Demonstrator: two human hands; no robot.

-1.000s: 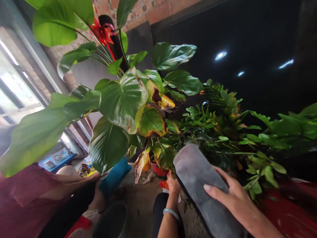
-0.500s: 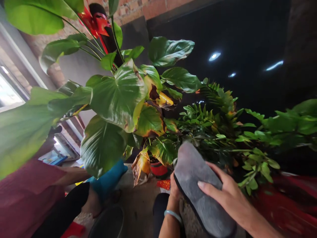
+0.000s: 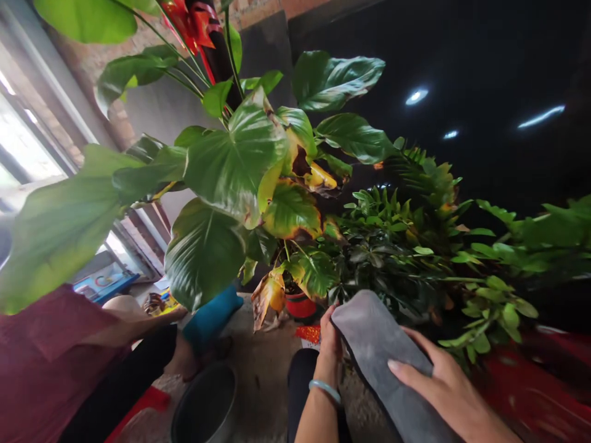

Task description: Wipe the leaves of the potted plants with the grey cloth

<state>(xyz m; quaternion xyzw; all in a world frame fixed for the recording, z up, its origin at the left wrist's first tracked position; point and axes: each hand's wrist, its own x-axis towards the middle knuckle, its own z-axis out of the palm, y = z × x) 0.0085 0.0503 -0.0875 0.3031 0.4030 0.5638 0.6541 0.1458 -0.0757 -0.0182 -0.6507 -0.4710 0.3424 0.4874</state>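
Both hands hold a long grey shoe-shaped piece point(image 3: 376, 335) with a suede-like face, a rounded upper end and a thin dark edge; it may be an insole or a slipper, I cannot tell which. My left hand point(image 3: 329, 337), with a pale bracelet on its wrist, grips its left edge near the upper end. Most of those fingers are hidden behind the piece. My right hand point(image 3: 436, 378) clasps the right side, its thumb lying flat across the grey face. The lower end runs out of the frame.
A large-leaved potted plant point(image 3: 235, 157) rises ahead, some leaves browned. Bushy plants point(image 3: 392, 240) fill the right. At left sits a person in a dark red top point(image 3: 55, 363), an arm reaching forward. A dark basin point(image 3: 203, 406) stands on the floor near a blue cushion-like thing point(image 3: 212, 317).
The view has shifted, so the plants appear farther right and higher, and more of the basin shows. The grey piece has come lower in the frame, still in both hands.
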